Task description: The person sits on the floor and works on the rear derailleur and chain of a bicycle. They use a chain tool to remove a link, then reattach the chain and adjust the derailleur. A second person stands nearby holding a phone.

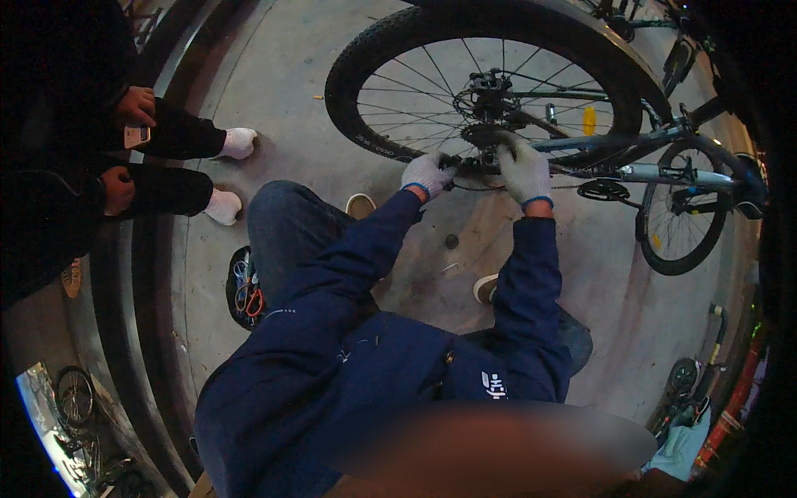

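A bicycle's rear wheel (353,79) with a knobbly black tyre stands in front of me, cassette (477,134) facing me. My left hand (430,173), in a white glove with a blue cuff edge, is closed at the dark rear derailleur (466,163) below the cassette. Just right of it, my right hand (525,168), gloved alike, has its fingers curled down beside the cassette and chain. Whatever lies between those fingers is hidden by the glove. The crank and chainring (603,191) are to the right along the frame (656,173).
By my left knee lies a dark pouch (243,290) of tools with coloured handles. A small dark round object (452,241) rests on the concrete floor (415,282). At left, a person (133,108) holds a phone beside dark steps (154,332). A scooter-like vehicle (685,378) stands at lower right.
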